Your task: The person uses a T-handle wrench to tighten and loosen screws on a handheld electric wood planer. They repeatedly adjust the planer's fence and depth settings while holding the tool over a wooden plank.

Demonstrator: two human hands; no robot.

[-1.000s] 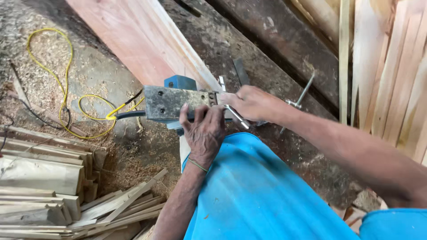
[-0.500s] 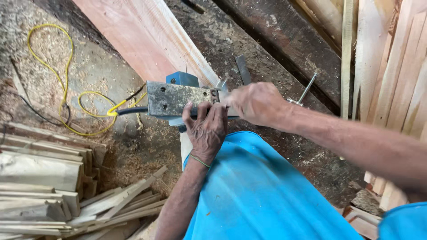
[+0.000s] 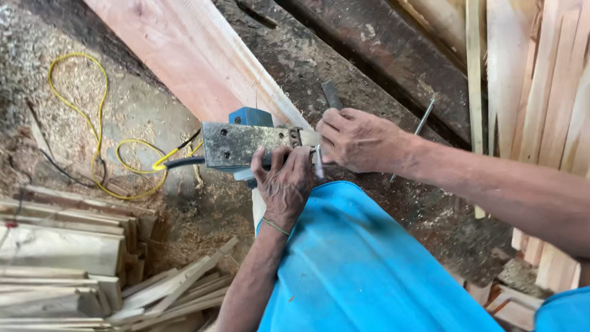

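Head view — the left hand (image 3: 286, 184) grips the underside of an electric planer (image 3: 246, 144) resting on the blue-clad lap (image 3: 369, 264); the right hand (image 3: 359, 140) pinches at its front end, fingers curled. A yellow cord (image 3: 98, 132) trails over the sawdust-covered floor (image 3: 141, 107) — beside a reddish plank (image 3: 190, 55).

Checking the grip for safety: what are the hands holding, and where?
The left hand grips the planer at its underside edge. The right hand closes on its end; what its fingers pinch cannot be told.
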